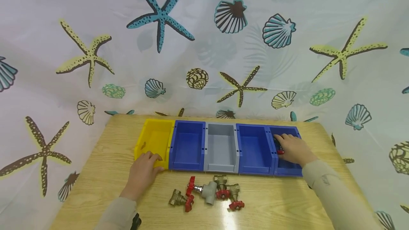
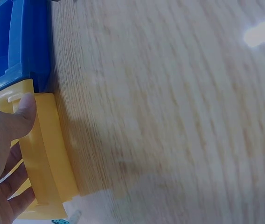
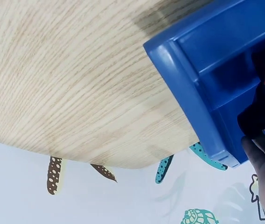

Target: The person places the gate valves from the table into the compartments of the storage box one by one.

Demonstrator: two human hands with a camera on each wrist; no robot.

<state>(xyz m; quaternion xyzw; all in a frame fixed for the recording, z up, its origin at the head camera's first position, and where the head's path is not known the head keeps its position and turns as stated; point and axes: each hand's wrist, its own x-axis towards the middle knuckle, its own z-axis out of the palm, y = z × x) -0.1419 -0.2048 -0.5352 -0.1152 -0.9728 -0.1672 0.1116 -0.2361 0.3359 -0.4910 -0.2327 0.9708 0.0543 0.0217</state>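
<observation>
At the front wall of the yellow bin, my left hand holds on. In the left wrist view its thumb lies over the rim and the other fingers are inside the bin. My right hand reaches into the rightmost blue bin, its fingers curled round a dark valve with a red handle. The hand covers much of this valve in the head view. In the right wrist view, the fingertips are against its black body, and the frame edge cuts part of it off.
Nearer me on the wooden table lie a grey valve with a red handle and brass valves with red handwheels. Two more blue bins and a grey bin stand in the row. A patterned curtain hangs behind.
</observation>
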